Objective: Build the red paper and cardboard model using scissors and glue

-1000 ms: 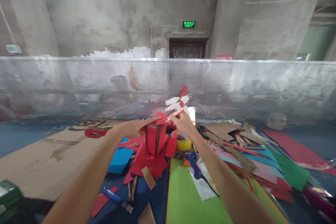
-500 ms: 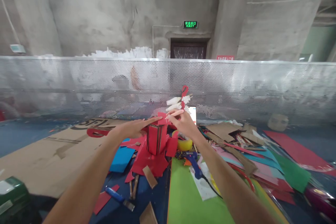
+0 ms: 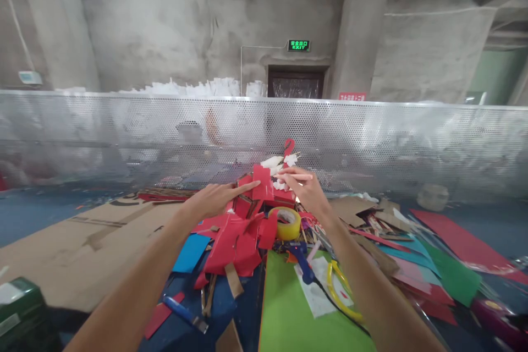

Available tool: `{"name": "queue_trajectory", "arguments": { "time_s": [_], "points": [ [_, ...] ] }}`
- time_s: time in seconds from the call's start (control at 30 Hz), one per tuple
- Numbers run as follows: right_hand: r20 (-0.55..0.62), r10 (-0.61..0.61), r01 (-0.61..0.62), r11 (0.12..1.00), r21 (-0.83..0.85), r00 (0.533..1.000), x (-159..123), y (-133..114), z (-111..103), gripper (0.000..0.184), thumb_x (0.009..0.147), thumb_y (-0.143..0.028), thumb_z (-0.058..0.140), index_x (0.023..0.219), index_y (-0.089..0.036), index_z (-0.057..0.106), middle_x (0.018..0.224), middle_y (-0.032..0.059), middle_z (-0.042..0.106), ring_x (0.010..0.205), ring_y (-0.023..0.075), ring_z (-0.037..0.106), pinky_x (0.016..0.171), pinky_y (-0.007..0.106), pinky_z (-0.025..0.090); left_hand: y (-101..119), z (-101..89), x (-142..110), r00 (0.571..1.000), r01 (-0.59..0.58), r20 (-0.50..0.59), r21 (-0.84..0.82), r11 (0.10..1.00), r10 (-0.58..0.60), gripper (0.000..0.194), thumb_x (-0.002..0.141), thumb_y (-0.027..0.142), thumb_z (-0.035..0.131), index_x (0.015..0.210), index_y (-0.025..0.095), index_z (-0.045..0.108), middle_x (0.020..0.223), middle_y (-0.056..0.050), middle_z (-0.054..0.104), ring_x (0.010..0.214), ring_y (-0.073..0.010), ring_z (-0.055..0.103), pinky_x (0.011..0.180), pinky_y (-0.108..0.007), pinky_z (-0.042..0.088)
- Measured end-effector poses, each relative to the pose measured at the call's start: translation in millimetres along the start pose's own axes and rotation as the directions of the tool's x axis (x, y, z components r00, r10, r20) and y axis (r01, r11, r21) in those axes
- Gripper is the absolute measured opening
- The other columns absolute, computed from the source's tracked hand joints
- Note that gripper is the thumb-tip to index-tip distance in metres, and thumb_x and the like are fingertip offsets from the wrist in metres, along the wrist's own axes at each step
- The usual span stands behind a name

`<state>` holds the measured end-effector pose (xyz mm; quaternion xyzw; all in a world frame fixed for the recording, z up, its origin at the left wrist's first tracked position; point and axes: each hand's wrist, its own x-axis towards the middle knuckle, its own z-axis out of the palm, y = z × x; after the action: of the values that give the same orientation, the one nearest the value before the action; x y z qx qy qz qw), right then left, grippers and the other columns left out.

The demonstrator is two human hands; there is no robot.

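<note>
A red cardboard model (image 3: 249,198) of folded pieces with brown cut edges is tilted in front of me. My left hand (image 3: 214,199) grips it from the left; the index finger lies stretched on a red card flap (image 3: 263,181), while the thumb and other fingertips are partly hidden. Between the fingers of my right hand (image 3: 307,190) is a slim pale pink pen (image 3: 303,177), its tip end close to the flap's right edge. White petal-like pieces (image 3: 272,163) and a red looped strip (image 3: 289,146) show just behind.
A yellow tape roll (image 3: 287,223), a blue glue gun (image 3: 304,267) with a cord, and yellow-handled scissors (image 3: 336,291) lie at centre right on a green board (image 3: 289,308). A blue cutter (image 3: 185,312) lies nearer. Flat cardboard (image 3: 94,236) covers the left; coloured scraps (image 3: 412,264) pile up right.
The red model has tipped over, and its flap now faces me. My right hand has moved slightly right with the pen. The red looped piece by my left wrist has swung out of sight.
</note>
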<state>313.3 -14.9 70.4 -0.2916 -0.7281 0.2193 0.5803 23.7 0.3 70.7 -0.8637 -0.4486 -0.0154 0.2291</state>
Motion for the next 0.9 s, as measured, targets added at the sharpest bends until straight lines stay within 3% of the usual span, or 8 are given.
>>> {"name": "queue_trajectory", "arguments": {
  "time_s": [0.13, 0.3, 0.57, 0.9],
  "points": [
    [0.024, -0.149, 0.149, 0.988, -0.035, 0.989, -10.7, 15.6, 8.4, 0.023, 0.096, -0.030, 0.057, 0.109, -0.021, 0.074, 0.108, 0.0065, 0.078, 0.101, 0.0222, 0.073, 0.090, 0.035, 0.058, 14.1, 4.1, 7.2, 0.978, 0.184, -0.115, 0.074, 0.980, -0.175, 0.097, 0.092, 0.003, 0.045, 0.162, 0.046, -0.006, 0.134, -0.012, 0.061, 0.090, -0.0236, 0.072, 0.081, -0.031, 0.052],
    [0.059, -0.328, 0.333, 0.915, -0.229, 0.943, -23.4, 31.8, 26.0, 0.030, 0.093, -0.020, 0.057, 0.119, -0.022, 0.072, 0.114, 0.0069, 0.077, 0.100, 0.0209, 0.074, 0.092, 0.034, 0.057, 28.2, 10.4, 13.2, 0.951, 0.269, -0.194, 0.124, 0.955, -0.242, 0.104, 0.087, -0.004, 0.041, 0.161, 0.046, -0.011, 0.125, -0.011, 0.062, 0.094, -0.0243, 0.072, 0.072, -0.028, 0.054],
    [0.164, -0.375, 0.409, 0.861, -0.303, 0.912, -26.8, 35.6, 34.6, 0.032, 0.093, -0.016, 0.055, 0.121, -0.024, 0.070, 0.114, 0.0064, 0.078, 0.102, 0.0206, 0.074, 0.093, 0.033, 0.058, 32.7, 14.5, 15.1, 0.936, 0.300, -0.237, 0.142, 0.943, -0.262, 0.104, 0.086, -0.003, 0.043, 0.162, 0.042, -0.011, 0.113, -0.009, 0.063, 0.093, -0.0220, 0.070, 0.071, -0.025, 0.054],
    [0.130, -0.377, 0.399, 0.856, -0.330, 0.917, -25.7, 36.1, 28.3, 0.032, 0.094, -0.016, 0.053, 0.122, -0.022, 0.069, 0.115, 0.0075, 0.077, 0.103, 0.0210, 0.074, 0.092, 0.034, 0.059, 31.4, 16.0, 15.8, 0.933, 0.301, -0.244, 0.122, 0.946, -0.266, 0.104, 0.086, -0.002, 0.047, 0.163, 0.043, -0.007, 0.110, -0.008, 0.063, 0.091, -0.0214, 0.070, 0.071, -0.024, 0.054]
  ]
}}
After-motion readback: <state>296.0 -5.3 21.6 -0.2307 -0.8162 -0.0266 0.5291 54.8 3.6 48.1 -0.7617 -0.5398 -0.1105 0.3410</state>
